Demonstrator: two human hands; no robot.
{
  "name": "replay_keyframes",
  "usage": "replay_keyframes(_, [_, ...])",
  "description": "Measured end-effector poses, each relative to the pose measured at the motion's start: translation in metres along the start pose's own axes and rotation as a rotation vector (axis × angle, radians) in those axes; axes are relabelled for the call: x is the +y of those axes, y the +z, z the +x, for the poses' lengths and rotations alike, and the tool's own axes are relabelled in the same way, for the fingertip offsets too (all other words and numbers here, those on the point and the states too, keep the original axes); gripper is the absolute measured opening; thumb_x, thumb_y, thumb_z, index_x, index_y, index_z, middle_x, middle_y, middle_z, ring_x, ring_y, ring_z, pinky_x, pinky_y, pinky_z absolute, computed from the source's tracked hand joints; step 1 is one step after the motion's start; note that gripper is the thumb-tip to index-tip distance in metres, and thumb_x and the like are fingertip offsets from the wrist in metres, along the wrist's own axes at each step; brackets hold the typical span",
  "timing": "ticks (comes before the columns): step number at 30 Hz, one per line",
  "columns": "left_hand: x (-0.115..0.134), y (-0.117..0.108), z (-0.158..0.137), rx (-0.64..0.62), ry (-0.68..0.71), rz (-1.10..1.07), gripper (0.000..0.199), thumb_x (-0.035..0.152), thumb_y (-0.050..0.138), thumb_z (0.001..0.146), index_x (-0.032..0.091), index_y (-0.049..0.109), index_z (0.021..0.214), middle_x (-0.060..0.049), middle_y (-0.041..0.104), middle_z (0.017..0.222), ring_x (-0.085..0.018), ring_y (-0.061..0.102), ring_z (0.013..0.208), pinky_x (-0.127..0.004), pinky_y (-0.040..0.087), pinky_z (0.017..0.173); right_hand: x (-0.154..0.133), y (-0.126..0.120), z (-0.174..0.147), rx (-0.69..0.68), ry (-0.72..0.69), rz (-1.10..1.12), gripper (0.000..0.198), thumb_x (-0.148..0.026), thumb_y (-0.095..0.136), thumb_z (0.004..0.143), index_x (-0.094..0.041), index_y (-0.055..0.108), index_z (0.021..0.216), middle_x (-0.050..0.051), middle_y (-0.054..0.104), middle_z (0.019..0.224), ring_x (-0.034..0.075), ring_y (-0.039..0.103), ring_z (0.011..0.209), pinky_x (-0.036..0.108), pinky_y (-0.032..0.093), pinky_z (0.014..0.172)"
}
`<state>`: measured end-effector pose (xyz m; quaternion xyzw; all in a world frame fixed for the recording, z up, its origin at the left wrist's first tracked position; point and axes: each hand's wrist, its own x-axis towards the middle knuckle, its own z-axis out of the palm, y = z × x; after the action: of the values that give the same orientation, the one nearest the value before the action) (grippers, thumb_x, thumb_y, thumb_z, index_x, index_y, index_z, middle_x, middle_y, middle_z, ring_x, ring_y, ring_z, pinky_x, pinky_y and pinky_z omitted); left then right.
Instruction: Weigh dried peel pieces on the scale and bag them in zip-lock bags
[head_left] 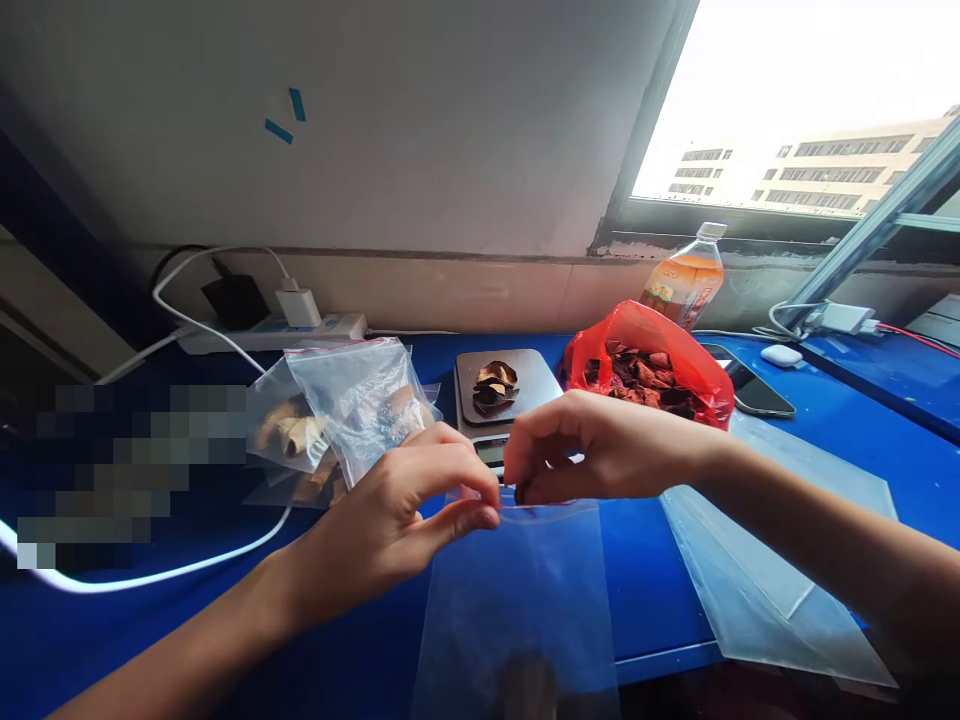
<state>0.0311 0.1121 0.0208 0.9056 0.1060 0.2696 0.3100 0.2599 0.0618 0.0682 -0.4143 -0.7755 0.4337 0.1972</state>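
Observation:
My left hand (420, 495) pinches the top edge of a clear zip-lock bag (517, 600), which hangs down at the table's front edge. Just over the mouth of that bag, my right hand (592, 445) has its fingers curled around dark dried pieces, partly hidden by the fingers. Behind the hands, several curled brown dried pieces (495, 385) lie on a small digital scale (529, 375). Its display is partly covered by my right hand. To the right, a red plastic bag (611, 335) stands open, full of reddish-brown dried pieces (645, 375).
Filled zip-lock bags (352, 395) are piled left of the scale. Flat clear bags (772, 540) lie at right, near a phone (750, 385) and a white earbud case (781, 356). A drink bottle (686, 280) and a power strip (337, 330) stand along the wall. A white cable (187, 575) crosses the left side.

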Motion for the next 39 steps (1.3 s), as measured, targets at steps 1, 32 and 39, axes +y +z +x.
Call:
replay_keyframes(1, [0.0, 0.0, 0.0, 0.003, 0.0, -0.002, 0.007, 0.02, 0.063, 0.093, 0.021, 0.065, 0.086, 0.001, 0.068, 0.082, -0.014, 0.059, 0.092, -0.023, 0.046, 0.082, 0.001, -0.001, 0.0, -0.003, 0.016, 0.037, 0.009, -0.017, 0.069, 0.08, -0.013, 0.069, 0.088, -0.001, 0.069, 0.074, 0.007, 0.061, 0.064, 0.016, 0.047, 0.056])
replay_keyframes(32, [0.004, -0.004, 0.002, 0.018, -0.062, 0.027, 0.012, 0.023, 0.062, 0.093, 0.019, 0.066, 0.082, -0.001, 0.065, 0.082, -0.013, 0.059, 0.081, -0.022, 0.047, 0.073, 0.067, -0.016, 0.046, 0.658, -0.163, -0.561, 0.013, -0.021, 0.062, 0.087, -0.015, 0.071, 0.093, 0.008, 0.076, 0.093, 0.016, 0.065, 0.081, 0.029, 0.048, 0.075])
replay_keyframes(39, [0.0, -0.009, 0.001, 0.059, -0.158, -0.006, 0.013, 0.027, 0.061, 0.092, 0.019, 0.068, 0.084, -0.003, 0.064, 0.086, -0.015, 0.06, 0.084, -0.025, 0.048, 0.077, 0.027, -0.007, 0.01, 0.56, -0.098, -0.131, 0.03, -0.043, 0.066, 0.087, -0.014, 0.07, 0.092, 0.007, 0.075, 0.089, 0.016, 0.066, 0.08, 0.029, 0.049, 0.07])
